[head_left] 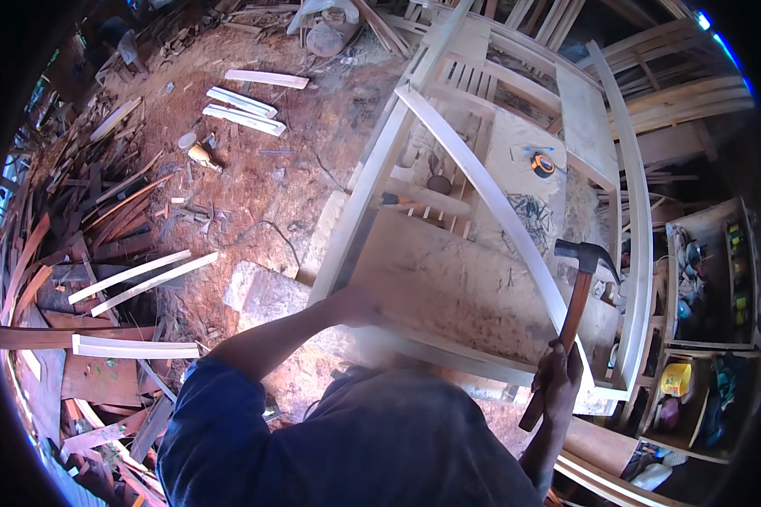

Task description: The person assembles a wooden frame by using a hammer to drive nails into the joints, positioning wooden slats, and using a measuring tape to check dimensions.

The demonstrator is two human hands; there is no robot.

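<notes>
Hammer [577,297] in hand, the right hand [560,382] is seen at the lower right, its grip clenched around the lower part of the reddish-brown wooden handle, so that the dark metal claw head is raised above the near right corner of the pale wooden frame [448,279]; holding it low on the handle probably gives the longest swing. The left hand [357,306] is pressed against the frame's near left edge, where the long side rail meets the flat panel, apparently to steady the piece; it is blurred, and whether its grip is closed on the edge or merely laid flat cannot be told. A long curved slat [490,198] is laid diagonally across the frame from its upper left down toward the hammer, its lower end just beside the right hand, seemingly placed there for fixing. A yellow-and-black tape measure [543,163] is rested on the flat board at the frame's far right, within reach but out of the way of the hammer. On the sawdust-covered floor [254,194], short pale slats [245,110] are set side by side at the upper left, with two longer ones nearer the person. Dark offcuts are heaped along the left rim. In the open wooden shelf unit [710,279] at the far right, small containers are kept; a yellow, boxy container [676,378] sits below it, its label too small to be made out.
</notes>
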